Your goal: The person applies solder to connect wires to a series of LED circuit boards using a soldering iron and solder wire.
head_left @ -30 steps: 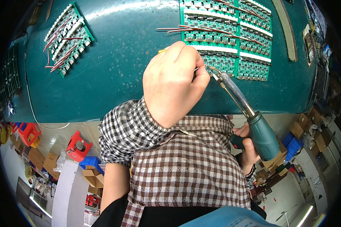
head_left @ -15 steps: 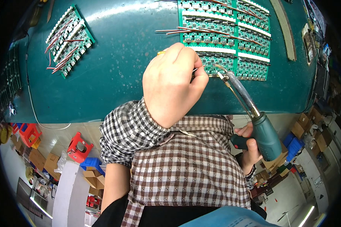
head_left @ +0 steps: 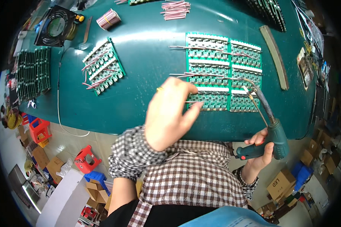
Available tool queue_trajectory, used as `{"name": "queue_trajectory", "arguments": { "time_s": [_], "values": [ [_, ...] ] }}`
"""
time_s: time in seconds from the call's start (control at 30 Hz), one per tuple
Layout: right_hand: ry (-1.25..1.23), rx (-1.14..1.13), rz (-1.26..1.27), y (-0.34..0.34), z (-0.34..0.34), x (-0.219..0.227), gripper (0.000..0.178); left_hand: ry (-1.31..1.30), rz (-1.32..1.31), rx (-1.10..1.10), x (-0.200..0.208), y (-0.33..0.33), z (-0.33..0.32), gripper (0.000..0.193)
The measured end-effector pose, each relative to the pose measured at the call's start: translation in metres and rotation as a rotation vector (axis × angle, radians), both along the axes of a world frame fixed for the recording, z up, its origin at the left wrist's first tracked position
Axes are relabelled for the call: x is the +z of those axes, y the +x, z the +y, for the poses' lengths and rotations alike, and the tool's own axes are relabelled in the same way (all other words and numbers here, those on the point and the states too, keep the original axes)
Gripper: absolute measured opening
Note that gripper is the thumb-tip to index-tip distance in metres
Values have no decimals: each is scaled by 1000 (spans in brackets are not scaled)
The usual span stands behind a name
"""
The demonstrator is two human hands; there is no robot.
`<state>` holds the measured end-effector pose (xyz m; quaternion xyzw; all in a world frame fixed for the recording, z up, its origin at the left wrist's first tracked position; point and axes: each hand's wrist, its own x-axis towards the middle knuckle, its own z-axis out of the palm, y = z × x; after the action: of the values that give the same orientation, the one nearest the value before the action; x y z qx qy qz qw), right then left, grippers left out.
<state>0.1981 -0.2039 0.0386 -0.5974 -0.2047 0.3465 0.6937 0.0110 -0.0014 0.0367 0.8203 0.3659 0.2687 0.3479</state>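
Observation:
My left hand [head_left: 168, 111] hovers over the lower left corner of a green circuit board panel [head_left: 210, 104], thumb and forefinger spread apart. Between those fingertips a thin wire [head_left: 193, 101] lies at the panel's bottom row, and neither finger appears closed on it. Several red and white wires [head_left: 199, 75] lie across the upper rows, their ends jutting past the left edge. My right hand [head_left: 262, 155] is wrapped round the green pistol handle of a soldering gun [head_left: 277, 140]. Its bent metal tip and thin feed tube point up-left, above the panel's right half.
A smaller wired board panel [head_left: 106, 68] lies to the left. Beyond it are a wire spool [head_left: 108, 19], a black fan [head_left: 56, 26] and stacked boards [head_left: 33, 73]. Cut wires [head_left: 175, 9] lie at the back. A wooden strip [head_left: 274, 56] lies right of the panel.
My left fingers have gone from pinched to spread, letting go of the wire. The soldering gun has shifted right, its tip away from the left hand. The view now takes in more of the table's back.

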Motion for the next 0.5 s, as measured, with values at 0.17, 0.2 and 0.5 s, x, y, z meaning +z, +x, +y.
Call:
{"name": "queue_trajectory", "arguments": {
  "time_s": [0.17,0.2,0.5],
  "values": [
    [19,-12,78,8,2,0,48,232,65,97,-1,13,93,17],
    [24,-8,73,8,4,1,48,305,73,136,-14,18,116,16],
    [42,-62,84,14,-4,1,47,262,141,121,-51,23,151,14]
  ]
}}
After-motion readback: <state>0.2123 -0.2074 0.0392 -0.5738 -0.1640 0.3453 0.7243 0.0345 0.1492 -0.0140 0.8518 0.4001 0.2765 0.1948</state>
